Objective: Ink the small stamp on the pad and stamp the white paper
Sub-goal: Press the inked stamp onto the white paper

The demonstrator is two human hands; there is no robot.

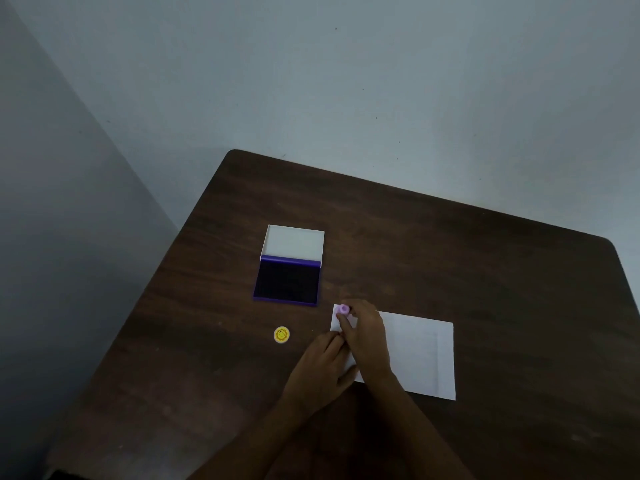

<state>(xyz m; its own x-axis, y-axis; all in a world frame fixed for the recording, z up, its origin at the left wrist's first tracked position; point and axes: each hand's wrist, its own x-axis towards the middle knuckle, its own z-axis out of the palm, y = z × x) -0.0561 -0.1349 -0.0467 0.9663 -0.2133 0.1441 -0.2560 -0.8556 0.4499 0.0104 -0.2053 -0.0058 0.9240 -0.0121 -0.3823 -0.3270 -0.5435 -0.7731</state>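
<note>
Head view: the right hand [363,336] pinches the small purple stamp [344,309] over the white paper's [420,355] left corner; the left hand [320,370] lies flat, holding the paper's edge down. The open ink pad [287,282] lies nearby on the table [485,258].

A person presses a small purple stamp [344,309] to the near-left corner area of a white paper [419,355] on a dark wooden table [485,271].

The right hand [363,336] pinches the stamp between its fingertips at the sheet's far-left corner, while the left hand [323,365] lies flat on the paper's left edge, touching the right hand. An open ink pad [289,280], its white lid [294,242] folded back, sits beyond the hands, apart from the paper. A round yellow cap [281,335] rests on the table left of the hands.
</note>
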